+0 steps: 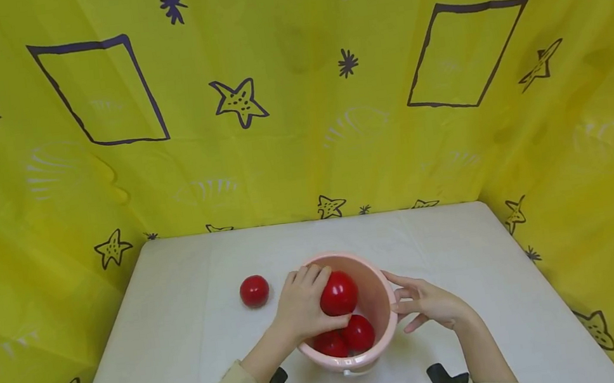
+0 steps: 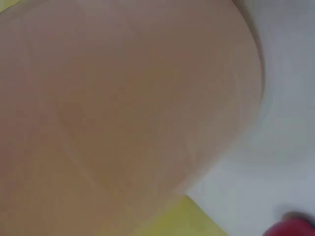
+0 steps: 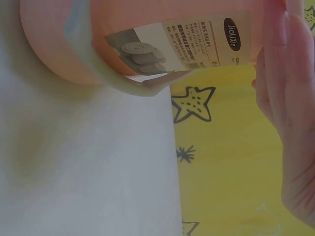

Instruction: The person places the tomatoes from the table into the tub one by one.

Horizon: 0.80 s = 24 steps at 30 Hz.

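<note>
A pink bucket (image 1: pixel 385 341) stands in the middle of the table, its mouth toward the head camera. My left hand (image 1: pixel 303 304) reaches over the left rim and grips a glossy round red fruit (image 1: pixel 339 292), thumb below it and fingers above. Lower in the bucket lie two more red fruits (image 1: pixel 359 332). My right hand (image 1: pixel 432 302) holds the bucket's right rim, thumb at the edge and other fingers along the outside. In the left wrist view the blurred bucket wall (image 2: pixel 147 98) fills most of the picture. The right wrist view shows its label (image 3: pixel 197 44).
Another red fruit (image 1: pixel 254 291) lies on the white table (image 1: pixel 198 332), left of the bucket. The bucket's pale handle (image 3: pixel 128 88) hangs down its side. A yellow curtain (image 1: pixel 302 154) with dark star drawings closes off the back and both sides.
</note>
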Motion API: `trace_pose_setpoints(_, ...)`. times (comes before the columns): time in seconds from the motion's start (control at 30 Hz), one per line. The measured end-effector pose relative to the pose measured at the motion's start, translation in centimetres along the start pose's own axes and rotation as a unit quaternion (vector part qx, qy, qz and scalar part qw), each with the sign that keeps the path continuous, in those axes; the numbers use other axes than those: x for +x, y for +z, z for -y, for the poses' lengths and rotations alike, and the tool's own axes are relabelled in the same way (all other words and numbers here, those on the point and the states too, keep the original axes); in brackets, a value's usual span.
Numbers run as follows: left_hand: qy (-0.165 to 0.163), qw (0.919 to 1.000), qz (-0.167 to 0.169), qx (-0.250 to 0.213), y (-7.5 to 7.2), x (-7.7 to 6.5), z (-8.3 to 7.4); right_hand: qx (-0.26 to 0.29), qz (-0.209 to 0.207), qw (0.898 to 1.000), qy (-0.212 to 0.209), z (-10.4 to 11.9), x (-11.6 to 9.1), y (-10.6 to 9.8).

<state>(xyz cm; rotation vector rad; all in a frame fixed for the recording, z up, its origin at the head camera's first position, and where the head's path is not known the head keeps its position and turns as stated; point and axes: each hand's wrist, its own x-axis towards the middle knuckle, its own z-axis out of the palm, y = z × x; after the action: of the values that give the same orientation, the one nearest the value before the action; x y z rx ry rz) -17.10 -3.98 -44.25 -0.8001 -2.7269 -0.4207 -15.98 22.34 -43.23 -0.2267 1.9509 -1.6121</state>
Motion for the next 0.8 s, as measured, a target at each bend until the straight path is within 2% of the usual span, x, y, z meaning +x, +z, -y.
trace_pose_setpoints(0.2,0.036,0.9977,0.055,0.018,0.4,0.6,-1.3,0.004,0.005,1.0,0.004,0.0,0.0,0.0)
trace_pose_setpoints(0.33,0.072,0.9913,0.098,0.05,0.9,0.9,-1.9,0.006,0.005,1.0,0.006,-0.1,0.1,-0.1)
trace_pose_setpoints(0.47,0.109,0.9799,0.144,0.086,1.4,1.1,-2.2,0.007,0.003,1.0,0.007,-0.1,0.1,0.0)
trace_pose_setpoints(0.63,0.134,0.9636,0.211,0.096,1.9,1.1,-2.4,0.007,0.002,1.0,0.006,-0.1,0.1,0.0)
trace_pose_setpoints(0.8,0.171,0.9447,0.25,0.127,2.5,1.1,-2.6,0.007,0.006,1.0,0.002,-0.1,0.1,0.0)
